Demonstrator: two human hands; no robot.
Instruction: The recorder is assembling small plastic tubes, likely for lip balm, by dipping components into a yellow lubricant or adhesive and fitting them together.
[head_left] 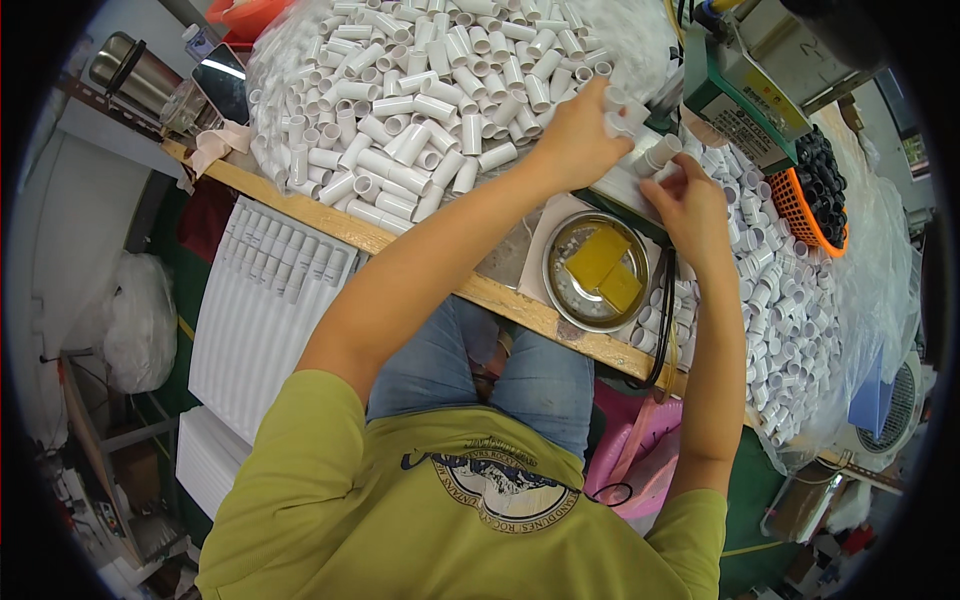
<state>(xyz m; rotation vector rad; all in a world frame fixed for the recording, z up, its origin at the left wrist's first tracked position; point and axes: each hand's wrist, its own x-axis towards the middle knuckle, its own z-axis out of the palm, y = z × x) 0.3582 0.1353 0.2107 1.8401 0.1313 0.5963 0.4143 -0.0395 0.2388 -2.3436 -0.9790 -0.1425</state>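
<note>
My left hand (592,138) reaches over the bench with its fingers closed around a short white plastic tube (622,122); a second pale piece (613,97) shows at its fingertips. A little to the right, my right hand (693,205) pinches another white tube (660,154) between thumb and fingers. Both hands are close together above a pale flat surface beside a green-sided machine or box (740,115). Under them, nearer me, stands a round metal dish (549,290) with yellow sponge pieces (598,258) in it.
A big heap of white tubes (430,100) covers the bench at left; smaller white pieces (790,310) pile up at right. An orange basket (800,212) holds black parts. Black cables (663,330) hang over the wooden edge (520,310). A tray of printed tubes (262,330) stands below left.
</note>
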